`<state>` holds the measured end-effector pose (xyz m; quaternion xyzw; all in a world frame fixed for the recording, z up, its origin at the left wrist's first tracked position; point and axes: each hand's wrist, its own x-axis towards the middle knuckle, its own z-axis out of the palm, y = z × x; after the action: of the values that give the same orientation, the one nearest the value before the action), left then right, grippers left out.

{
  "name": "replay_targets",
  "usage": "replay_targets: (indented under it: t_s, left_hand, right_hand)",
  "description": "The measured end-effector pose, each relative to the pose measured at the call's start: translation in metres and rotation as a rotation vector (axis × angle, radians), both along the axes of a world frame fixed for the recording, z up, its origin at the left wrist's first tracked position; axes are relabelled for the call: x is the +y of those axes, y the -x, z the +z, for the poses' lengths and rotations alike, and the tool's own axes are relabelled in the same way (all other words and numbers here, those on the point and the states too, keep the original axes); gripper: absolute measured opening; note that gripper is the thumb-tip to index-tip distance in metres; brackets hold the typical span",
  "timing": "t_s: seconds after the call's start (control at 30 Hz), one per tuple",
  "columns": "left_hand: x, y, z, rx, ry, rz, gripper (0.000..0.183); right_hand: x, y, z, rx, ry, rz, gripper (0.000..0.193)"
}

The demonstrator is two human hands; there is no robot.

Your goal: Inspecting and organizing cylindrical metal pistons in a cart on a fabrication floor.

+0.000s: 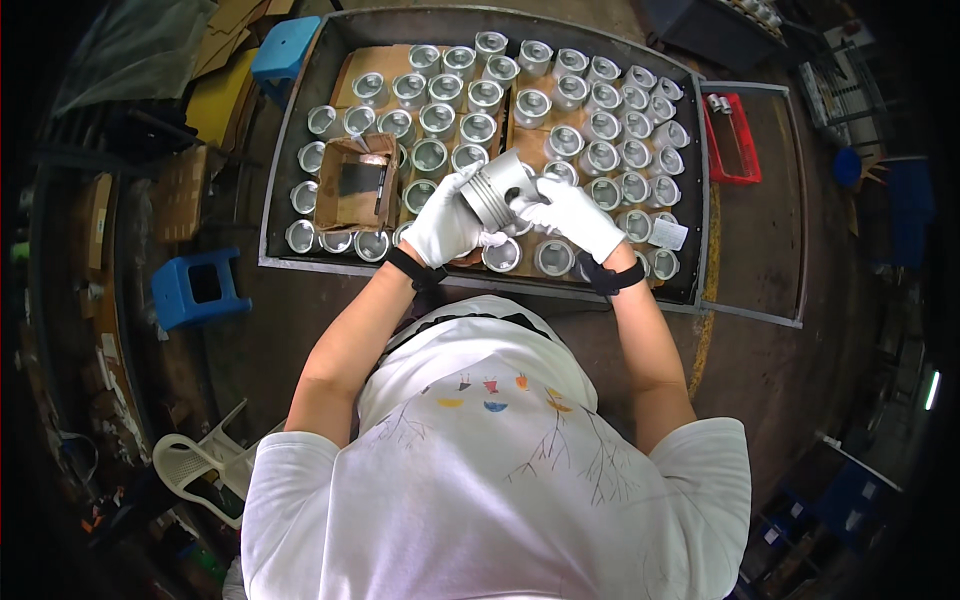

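Observation:
A silver metal piston (pixel 490 192) with ring grooves and a pin hole in its side is held tilted above a large metal tray (pixel 400 20). My left hand (pixel 445 222), in a white glove, wraps round its left side. In a matching white glove, my right hand (pixel 575 218) has its fingers closed at the piston's right side, by the pin hole; whether they pinch anything small there is hidden. Rows of similar pistons (pixel 430 154) stand upright on brown cardboard in the tray, around and beneath both hands.
An open cardboard box (pixel 340 212) with a dark slim tool inside stands among the pistons. A paper slip (pixel 668 234) lies at the tray's right. Beyond that edge is a red crate (pixel 745 165). Blue stools (pixel 200 290) and a white plastic chair (pixel 200 462) are to the left.

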<state>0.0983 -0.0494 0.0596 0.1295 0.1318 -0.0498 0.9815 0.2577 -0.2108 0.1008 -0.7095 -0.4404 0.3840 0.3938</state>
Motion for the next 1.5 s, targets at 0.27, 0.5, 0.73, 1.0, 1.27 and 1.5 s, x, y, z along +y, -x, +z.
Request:
replay_targets:
  t_s: [0.27,0.5,0.73,1.0,1.27,1.5]
  left_hand:
    - [0.003,-0.007,-0.004,0.091,-0.033,-0.032,0.055]
    - [0.019,0.006,-0.029,0.131,-0.18,-0.059,0.039]
    - [0.053,0.024,-0.007,0.052,-0.146,0.051,0.039]
    - [0.092,0.037,-0.004,0.066,-0.306,0.086,0.04]
    - [0.104,0.05,-0.034,0.133,0.063,-0.017,0.045]
    - [0.094,0.046,-0.043,-0.077,-0.235,0.035,0.063]
  right_hand:
    - [0.016,-0.024,-0.027,-0.526,-0.052,0.186,0.028]
    - [0.048,0.008,0.0,0.408,0.134,-0.31,0.054]
    - [0.06,0.002,0.01,0.158,-0.022,-0.422,0.055]
    - [0.075,0.043,0.031,0.201,0.073,-0.576,0.052]
    - [0.087,0.102,-0.003,0.434,0.266,-0.507,0.049]
    - [0.059,0.12,-0.084,1.659,0.221,-0.667,0.025]
